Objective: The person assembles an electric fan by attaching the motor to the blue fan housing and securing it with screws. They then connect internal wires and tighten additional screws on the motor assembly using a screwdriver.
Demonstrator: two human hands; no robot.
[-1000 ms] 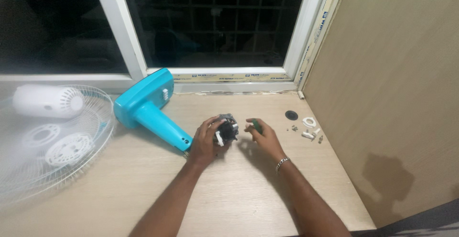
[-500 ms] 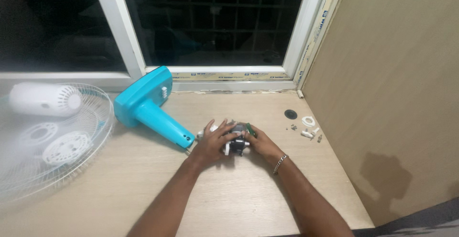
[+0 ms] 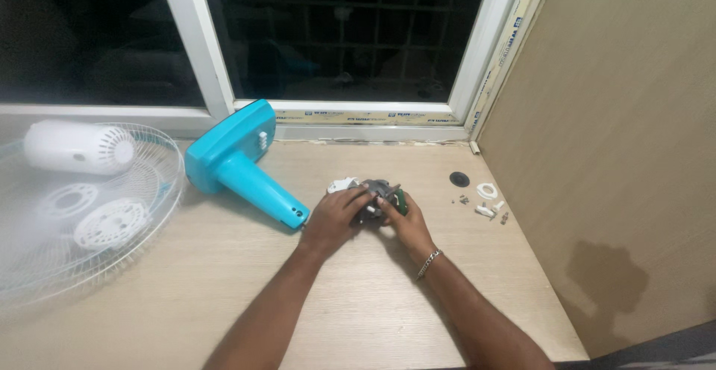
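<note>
Motor (image 3: 379, 191) between fingers (image 3: 356, 200) (both hands)

Both hands (image 3: 369, 217) on fan motor (image 3: 377, 192), turquoise fan base (image 3: 239, 161) beside

Dark window (image 3: 335, 34), wooden desk (image 3: 186, 295)

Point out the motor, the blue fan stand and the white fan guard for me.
motor (image 3: 378, 189): head view, grey top between both hands.
blue fan stand (image 3: 253, 182): head view, middle of its neck.
white fan guard (image 3: 160, 183): head view, wire mesh near its right rim.
</note>
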